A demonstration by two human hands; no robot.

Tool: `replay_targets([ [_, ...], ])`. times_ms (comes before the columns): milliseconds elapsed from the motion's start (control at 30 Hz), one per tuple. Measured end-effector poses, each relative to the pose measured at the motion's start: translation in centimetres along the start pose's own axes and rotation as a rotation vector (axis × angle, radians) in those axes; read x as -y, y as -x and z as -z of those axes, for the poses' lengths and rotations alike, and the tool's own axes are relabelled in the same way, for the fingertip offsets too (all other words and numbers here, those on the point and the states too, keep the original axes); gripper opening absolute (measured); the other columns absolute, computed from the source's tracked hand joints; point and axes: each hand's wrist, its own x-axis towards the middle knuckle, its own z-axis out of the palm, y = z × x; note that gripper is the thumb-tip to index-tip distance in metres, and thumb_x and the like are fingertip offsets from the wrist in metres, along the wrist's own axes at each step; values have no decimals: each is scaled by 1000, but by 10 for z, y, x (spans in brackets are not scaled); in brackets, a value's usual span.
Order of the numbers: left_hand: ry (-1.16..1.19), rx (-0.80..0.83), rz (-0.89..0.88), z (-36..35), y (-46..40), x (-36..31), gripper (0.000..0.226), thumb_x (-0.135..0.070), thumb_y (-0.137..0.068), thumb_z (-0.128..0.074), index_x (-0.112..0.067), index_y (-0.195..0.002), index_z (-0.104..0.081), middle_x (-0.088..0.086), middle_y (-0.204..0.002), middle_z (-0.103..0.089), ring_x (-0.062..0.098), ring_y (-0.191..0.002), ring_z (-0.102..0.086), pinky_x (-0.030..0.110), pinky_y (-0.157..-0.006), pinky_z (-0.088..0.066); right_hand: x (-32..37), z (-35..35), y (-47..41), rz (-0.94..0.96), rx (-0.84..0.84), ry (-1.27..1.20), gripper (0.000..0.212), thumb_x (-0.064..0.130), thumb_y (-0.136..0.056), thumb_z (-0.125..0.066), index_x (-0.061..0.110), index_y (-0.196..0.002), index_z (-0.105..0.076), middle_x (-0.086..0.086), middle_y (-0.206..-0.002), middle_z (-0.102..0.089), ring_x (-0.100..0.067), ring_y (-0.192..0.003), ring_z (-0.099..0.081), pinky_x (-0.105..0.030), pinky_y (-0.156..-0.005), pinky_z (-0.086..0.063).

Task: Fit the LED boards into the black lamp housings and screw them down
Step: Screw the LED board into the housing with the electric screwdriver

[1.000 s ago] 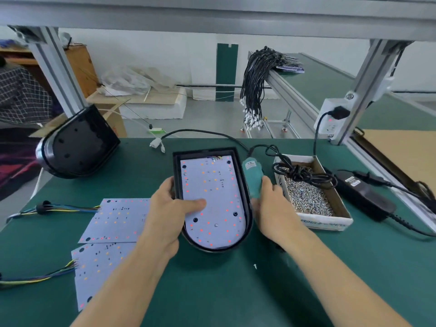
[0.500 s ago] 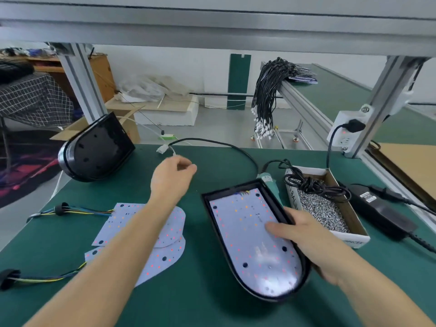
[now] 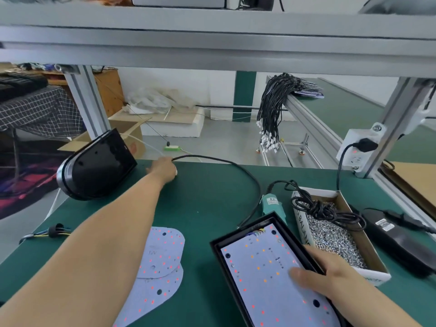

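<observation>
A black lamp housing (image 3: pixel 218 247) lies at the near right with a white LED board (image 3: pixel 264 282) seated inside it. My right hand (image 3: pixel 330 277) grips its right rim, with the thumb lying on the board. My left hand (image 3: pixel 164 169) is stretched out to the table's far edge. Its fingers curl over the end of a white wire (image 3: pixel 146 145) that leads in from the floor side. Black housings (image 3: pixel 94 168) lean stacked at the far left. Loose LED boards (image 3: pixel 162 260) lie under my left forearm.
A teal electric screwdriver (image 3: pixel 272 205) lies behind the housing, its black cable (image 3: pixel 236 165) looping past my left hand. A cardboard box (image 3: pixel 300 226) of screws, a black power adapter (image 3: pixel 398 237) and a wall socket (image 3: pixel 358 147) stand at the right. A coloured wire harness (image 3: pixel 52 232) lies at the left.
My left hand let go of the housing and reached out to the far edge. My right hand slid the housing toward the near right and turned it.
</observation>
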Motion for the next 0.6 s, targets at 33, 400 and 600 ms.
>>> replay_targets([
  [33, 9, -57, -8, -2, 4, 2, 31, -3, -94, -39, -6, -118, -59, 20, -123, -55, 37, -114, -51, 46, -96, -43, 0, 0, 0, 3, -1, 10, 17, 9, -87, -66, 21, -98, -71, 3, -78, -74, -9, -64, -67, -12, -55, -44],
  [400, 452, -443, -109, 43, 114, -28, 27, -23, -100, -44, -16, -113, -65, 1, -78, -64, 20, -68, -54, 30, -60, -39, 8, -23, -16, -7, -170, -143, 19, -2, -85, -56, 10, -93, -68, -19, -93, -71, -37, -82, -68, -44, -76, -50],
  [600, 466, -452, -553, 36, 256, -44, 24, -26, -94, -52, -29, -113, -66, -9, -68, -51, 22, -64, -53, 34, -66, -49, 22, -45, -42, -24, -285, -370, 10, 11, -93, -57, 9, -99, -64, -21, -107, -68, -29, -89, -66, -47, -87, -50],
])
